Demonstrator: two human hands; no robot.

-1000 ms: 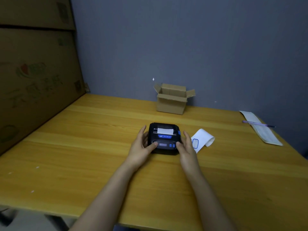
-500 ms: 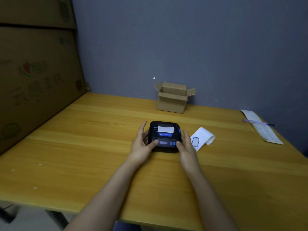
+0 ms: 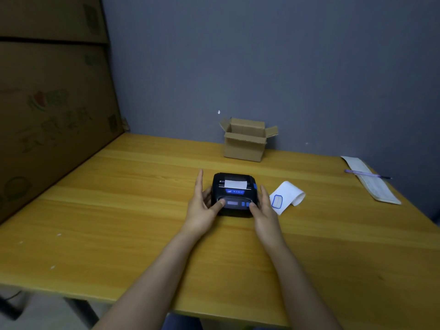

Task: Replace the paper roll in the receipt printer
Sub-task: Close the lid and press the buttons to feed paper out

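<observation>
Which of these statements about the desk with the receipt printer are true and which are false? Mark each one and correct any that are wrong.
1. Both hands are at the printer. True: the left hand is at its left side, the right hand at its right.
2. White paper sticks out of the printer's top. True.
3. The cardboard box near the wall is taped shut. False: its flaps stand open.
4. The curled paper strip lies left of the printer. False: it lies to its right.
5. The pen rests on the long printed slip. True.
</observation>
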